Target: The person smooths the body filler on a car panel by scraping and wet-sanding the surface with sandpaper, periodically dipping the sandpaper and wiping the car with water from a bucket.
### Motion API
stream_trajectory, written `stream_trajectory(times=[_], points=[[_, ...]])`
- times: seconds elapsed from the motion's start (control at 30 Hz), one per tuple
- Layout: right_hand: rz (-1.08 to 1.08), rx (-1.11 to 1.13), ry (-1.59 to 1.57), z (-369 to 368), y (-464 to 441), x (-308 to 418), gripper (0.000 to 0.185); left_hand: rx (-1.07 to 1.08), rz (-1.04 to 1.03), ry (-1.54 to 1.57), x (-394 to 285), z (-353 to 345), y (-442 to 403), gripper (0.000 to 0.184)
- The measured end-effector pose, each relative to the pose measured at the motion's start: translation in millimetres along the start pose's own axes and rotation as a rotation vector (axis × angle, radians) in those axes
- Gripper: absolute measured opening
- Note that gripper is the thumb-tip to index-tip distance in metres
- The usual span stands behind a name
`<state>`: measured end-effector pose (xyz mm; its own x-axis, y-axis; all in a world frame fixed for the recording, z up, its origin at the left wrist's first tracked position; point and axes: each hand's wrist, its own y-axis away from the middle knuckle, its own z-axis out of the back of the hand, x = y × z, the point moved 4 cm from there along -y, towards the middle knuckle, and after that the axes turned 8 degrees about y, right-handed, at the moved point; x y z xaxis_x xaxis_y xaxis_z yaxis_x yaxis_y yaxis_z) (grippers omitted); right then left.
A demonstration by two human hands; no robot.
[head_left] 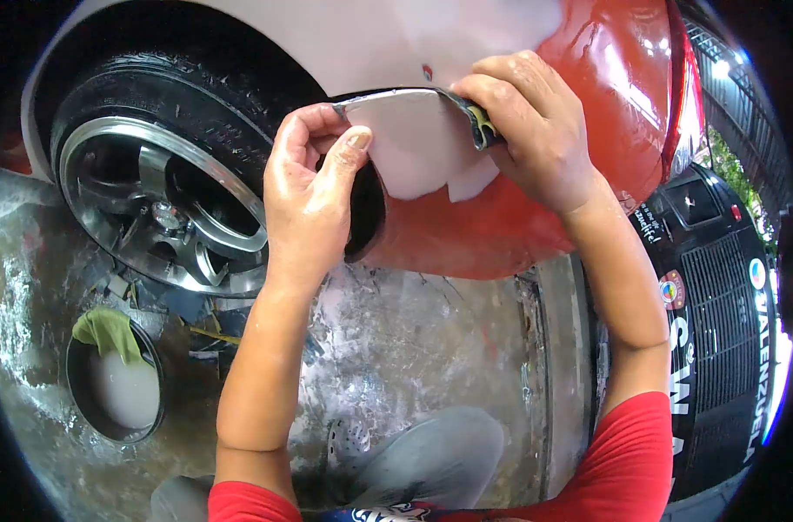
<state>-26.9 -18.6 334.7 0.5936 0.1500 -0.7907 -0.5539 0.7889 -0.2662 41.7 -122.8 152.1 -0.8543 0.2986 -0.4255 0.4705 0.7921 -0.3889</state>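
My right hand [540, 126] grips a folded dark sheet that looks like sandpaper [483, 129], with a yellow-green layer showing in its fold. It is held against the car's rear body panel [414, 157], where pale grey primer patches lie over red paint. At the wheel arch edge is my left hand [314, 178], its fingers curled and the thumb near the fingertips. A dark corner shows at those fingertips; whether it is the sheet or the panel edge I cannot tell. A dark line with a pale edge runs between both hands.
A wheel with a black tyre and silver rim [166, 213] is left of my hands. On the wet floor [388, 339] stands a bucket [157, 409] of cloudy liquid, a green cloth [109, 331] over its rim. Dark scraps [183, 304] lie nearby. A black vehicle [709, 287] stands at right.
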Motion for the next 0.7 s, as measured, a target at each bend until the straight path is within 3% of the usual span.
stream_trajectory(times=[0.1,0.3,0.43,0.57,0.7], points=[[0.093,-0.039,-0.006,-3.4,-13.0,3.9,0.035,0.009,-0.024,-0.010,2.7,1.3,0.3,0.023],[0.250,0.267,-0.029,-10.2,-72.2,40.0,0.029,0.007,-0.028,0.036,-2.8,-0.9,1.4,0.021],[0.129,0.243,-0.040,6.2,-43.2,10.1,0.030,-0.001,-0.018,-0.032,-1.7,1.5,0.4,0.019],[0.164,0.171,-0.058,-3.5,-53.2,22.2,0.013,-0.004,-0.014,-0.036,-5.7,-1.4,0.0,0.019],[0.053,0.077,-0.061,2.7,-27.4,10.2,0.016,0.004,-0.012,-0.033,-2.6,-2.2,3.3,0.019]])
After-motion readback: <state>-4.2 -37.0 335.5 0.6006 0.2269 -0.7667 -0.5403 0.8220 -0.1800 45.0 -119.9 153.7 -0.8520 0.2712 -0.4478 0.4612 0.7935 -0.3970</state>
